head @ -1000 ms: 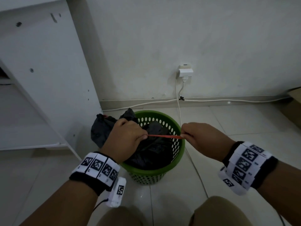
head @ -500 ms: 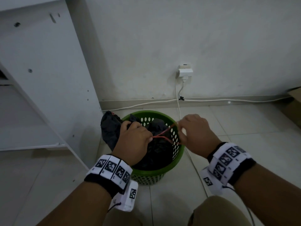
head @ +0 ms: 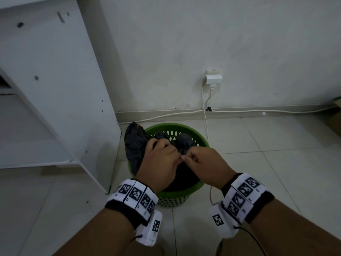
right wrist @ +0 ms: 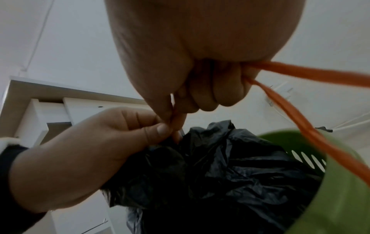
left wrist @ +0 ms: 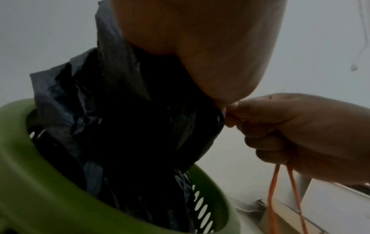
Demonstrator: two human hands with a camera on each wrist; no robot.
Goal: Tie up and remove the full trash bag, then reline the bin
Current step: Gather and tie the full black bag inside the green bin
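A black trash bag (head: 135, 146) fills the green perforated bin (head: 177, 195) on the tiled floor, its top bunched up over the left rim. My left hand (head: 162, 161) grips the gathered neck of the bag (right wrist: 210, 158) and pinches the orange drawstring (right wrist: 177, 121) with thumb and finger. My right hand (head: 201, 163) is curled round the same drawstring (left wrist: 273, 190), whose two strands (right wrist: 308, 74) trail out of the fist. The two hands meet above the middle of the bin (left wrist: 36, 197).
A white cabinet panel (head: 55, 89) stands close on the bin's left. A wall socket with a plug (head: 213, 78) and white cables (head: 204, 115) run along the skirting behind. A cardboard box (head: 336, 115) sits at the far right. Tiled floor lies to the right.
The hands have come together over the bin. The drawstring was stretched taut between them a second ago and now hangs slack from my right fist.
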